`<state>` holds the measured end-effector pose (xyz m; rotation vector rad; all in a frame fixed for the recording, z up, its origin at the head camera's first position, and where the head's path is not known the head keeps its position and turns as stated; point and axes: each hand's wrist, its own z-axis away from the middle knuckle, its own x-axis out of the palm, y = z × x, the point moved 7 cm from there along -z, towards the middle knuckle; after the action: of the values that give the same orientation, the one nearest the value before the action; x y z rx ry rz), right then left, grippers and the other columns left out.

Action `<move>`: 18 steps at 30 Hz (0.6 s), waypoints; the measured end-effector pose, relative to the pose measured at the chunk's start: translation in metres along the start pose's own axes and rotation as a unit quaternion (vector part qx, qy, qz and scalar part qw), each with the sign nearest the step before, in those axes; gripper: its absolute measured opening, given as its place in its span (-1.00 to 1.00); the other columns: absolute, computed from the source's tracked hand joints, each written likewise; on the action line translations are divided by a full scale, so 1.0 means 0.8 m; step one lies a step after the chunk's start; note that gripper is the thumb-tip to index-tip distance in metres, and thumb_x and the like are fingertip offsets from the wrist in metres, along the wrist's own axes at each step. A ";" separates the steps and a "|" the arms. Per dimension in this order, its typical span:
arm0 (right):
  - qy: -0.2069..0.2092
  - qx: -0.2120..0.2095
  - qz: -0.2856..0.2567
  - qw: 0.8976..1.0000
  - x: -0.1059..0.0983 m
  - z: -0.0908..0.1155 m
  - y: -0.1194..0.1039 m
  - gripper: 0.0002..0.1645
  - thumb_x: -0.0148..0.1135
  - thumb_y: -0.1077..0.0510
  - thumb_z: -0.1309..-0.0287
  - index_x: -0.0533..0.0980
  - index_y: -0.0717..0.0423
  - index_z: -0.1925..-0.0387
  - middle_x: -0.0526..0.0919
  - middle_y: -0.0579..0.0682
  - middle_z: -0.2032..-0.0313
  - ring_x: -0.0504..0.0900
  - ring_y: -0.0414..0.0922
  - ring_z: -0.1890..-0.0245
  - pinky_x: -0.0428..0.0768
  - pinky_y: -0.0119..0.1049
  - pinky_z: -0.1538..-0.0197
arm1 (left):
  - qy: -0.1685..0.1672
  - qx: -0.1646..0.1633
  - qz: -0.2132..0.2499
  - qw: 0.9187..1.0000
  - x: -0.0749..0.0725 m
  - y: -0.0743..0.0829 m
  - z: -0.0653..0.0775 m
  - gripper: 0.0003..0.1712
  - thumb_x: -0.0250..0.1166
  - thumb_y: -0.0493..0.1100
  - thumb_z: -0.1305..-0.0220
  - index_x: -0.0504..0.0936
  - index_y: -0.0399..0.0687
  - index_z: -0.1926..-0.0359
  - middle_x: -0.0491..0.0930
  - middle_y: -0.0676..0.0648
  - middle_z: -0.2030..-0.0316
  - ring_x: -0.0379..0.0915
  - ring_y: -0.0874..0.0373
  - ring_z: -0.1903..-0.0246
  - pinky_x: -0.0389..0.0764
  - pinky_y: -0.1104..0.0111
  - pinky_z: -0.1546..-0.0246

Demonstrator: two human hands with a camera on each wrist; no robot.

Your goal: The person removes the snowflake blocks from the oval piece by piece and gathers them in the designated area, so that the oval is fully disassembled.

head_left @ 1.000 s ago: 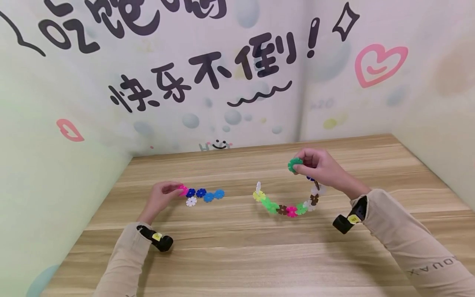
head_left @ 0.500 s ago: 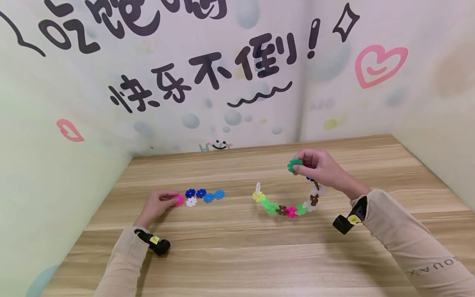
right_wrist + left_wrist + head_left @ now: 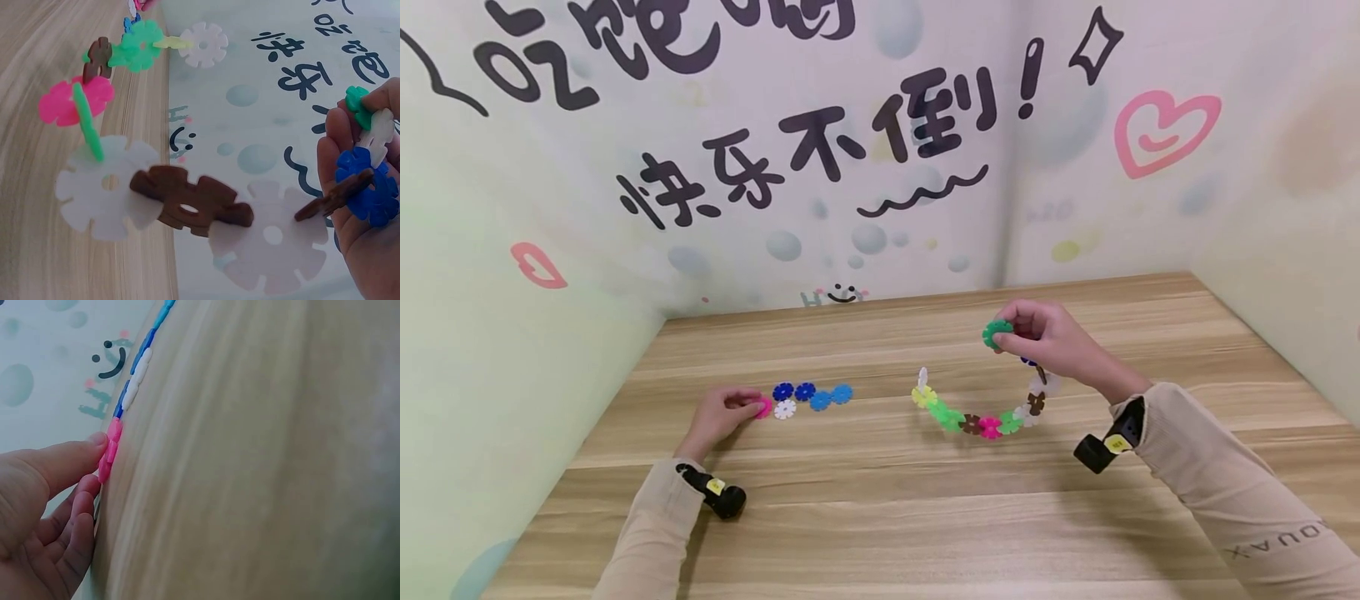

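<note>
And here I am on the head feed: the left hand point(image 3: 718, 419) pinches a pink disc point(image 3: 763, 407) between thumb and fingers, just beside a white disc point(image 3: 785, 409) on the table point(image 3: 850, 517), though I can't make out whether the pink one lies flat or is just lifted; the thumb shows clearly on the wrist view, the forefinger is mostly hidden, and the pink edges blur together, so I can't count them! Farther along, two dark blue discs point(image 3: 805, 391) and two light blue discs point(image 3: 821, 401), all seen nearly edge-on from that wrist. Over to the right hand point(image 3: 1049, 337), which grips a green disc point(image 3: 994, 333) by thumb and fingertips, the curved chain point(image 3: 990, 427) hanging beneath; in the palm a cloudy white piece point(image 3: 379, 134) and a blue piece point(image 3: 369, 187) crowd together, their joints covered by the thumb. I can't tell whether the chain's low bend touches the wood, and its far white end point(image 3: 922, 377) is turned nearly edge-on to me. Both sleeves point(image 3: 647, 525) run off the bottom, and the upper line of lettering point(image 3: 696, 60) is cut off by the top
</note>
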<state>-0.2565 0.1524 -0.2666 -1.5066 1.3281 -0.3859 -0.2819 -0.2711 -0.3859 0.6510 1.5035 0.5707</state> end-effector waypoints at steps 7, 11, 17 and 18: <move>-0.002 -0.005 -0.002 1.000 0.002 0.000 -0.001 -0.96 0.08 0.44 -0.06 0.45 0.34 0.39 0.57 0.14 0.50 0.49 -0.25 0.58 0.40 -0.43 0.63 | -0.018 -0.013 0.018 1.000 -0.003 0.003 0.003 -0.60 0.24 -0.16 -0.12 0.51 -0.37 0.07 0.54 -0.28 0.17 0.46 -0.04 0.21 0.49 0.30 0.23; -0.007 -0.004 -0.001 1.000 0.004 -0.001 0.001 -0.96 0.08 0.43 -0.07 0.44 0.33 0.39 0.57 0.07 0.50 0.49 -0.25 0.57 0.42 -0.43 0.62 | -0.025 -0.001 0.043 0.999 -0.008 0.016 0.002 -0.60 0.20 -0.20 -0.15 0.47 -0.37 0.02 0.51 -0.28 0.17 0.44 -0.07 0.19 0.49 0.28 0.21; -0.019 -0.005 -0.004 1.000 0.011 -0.004 0.002 -0.96 0.09 0.42 -0.07 0.44 0.33 0.38 0.58 0.11 0.48 0.54 -0.22 0.53 0.50 -0.43 0.52 | -0.031 0.036 0.073 0.996 -0.008 0.055 -0.005 -0.55 0.23 -0.11 -0.14 0.49 -0.30 0.01 0.53 -0.23 0.18 0.47 0.00 0.21 0.52 0.33 0.25; -0.020 -0.007 -0.004 1.000 0.012 -0.005 0.001 -0.96 0.09 0.42 -0.06 0.44 0.33 0.38 0.57 0.14 0.48 0.53 -0.22 0.53 0.50 -0.43 0.53 | -0.035 0.040 0.076 0.996 -0.007 0.064 -0.005 -0.54 0.24 -0.07 -0.13 0.49 -0.27 0.00 0.53 -0.21 0.17 0.46 0.02 0.21 0.51 0.34 0.26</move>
<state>-0.2567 0.1421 -0.2697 -1.5236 1.2951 -0.3502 -0.2829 -0.2386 -0.3459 0.8451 1.4253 0.5995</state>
